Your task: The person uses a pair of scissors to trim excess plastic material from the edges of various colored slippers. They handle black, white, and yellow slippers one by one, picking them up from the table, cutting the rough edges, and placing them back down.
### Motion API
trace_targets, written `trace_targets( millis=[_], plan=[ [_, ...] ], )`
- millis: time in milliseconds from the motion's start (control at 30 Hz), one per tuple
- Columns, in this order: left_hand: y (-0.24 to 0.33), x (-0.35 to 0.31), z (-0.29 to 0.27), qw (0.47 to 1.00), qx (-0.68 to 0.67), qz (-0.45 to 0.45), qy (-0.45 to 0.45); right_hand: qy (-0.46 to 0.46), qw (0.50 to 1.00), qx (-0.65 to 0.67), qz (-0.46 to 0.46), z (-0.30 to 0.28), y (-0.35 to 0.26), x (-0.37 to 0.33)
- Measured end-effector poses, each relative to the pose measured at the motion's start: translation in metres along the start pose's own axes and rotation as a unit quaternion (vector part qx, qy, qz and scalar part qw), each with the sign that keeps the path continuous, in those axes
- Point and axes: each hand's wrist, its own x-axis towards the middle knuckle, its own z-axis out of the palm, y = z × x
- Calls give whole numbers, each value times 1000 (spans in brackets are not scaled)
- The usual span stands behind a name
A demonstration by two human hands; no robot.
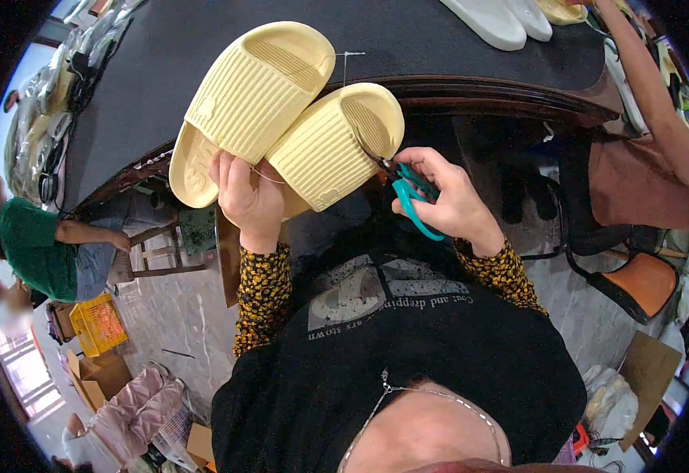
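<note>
A pair of pale yellow ribbed slide slippers is held up at the table's near edge, the left slipper (pixel 242 98) overlapping the smaller-looking right slipper (pixel 321 154). My left hand (pixel 246 197) is closed on them from below, its fingertips hidden behind and between the two. In my right hand (pixel 451 197) is a pair of scissors with teal handles (pixel 406 203). Their dark blades reach to the side of the right slipper's strap. A thin clear plastic tag fastener (pixel 350 54) sticks out above the slippers, and another fine loop shows near my left fingers.
The dark table (pixel 155 79) stretches ahead, with white slippers (pixel 490 24) at its far right. Plastic-wrapped goods (pixel 44 134) line the left. A person in green (pixel 37 248) sits at left; another person's arm (pixel 652 87) reaches across at right. An orange-seated chair (pixel 640 284) and a yellow crate (pixel 98 325) stand nearby.
</note>
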Motion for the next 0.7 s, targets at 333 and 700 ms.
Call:
trace_targets(
  millis=[333, 700],
  plan=[
    [3, -2, 3, 999, 19, 35, -26, 4, 1000, 20, -11, -2, 3, 2],
    [6, -5, 6, 996, 13, 73, -44, 46, 998, 29, -8, -3, -5, 2]
  ],
)
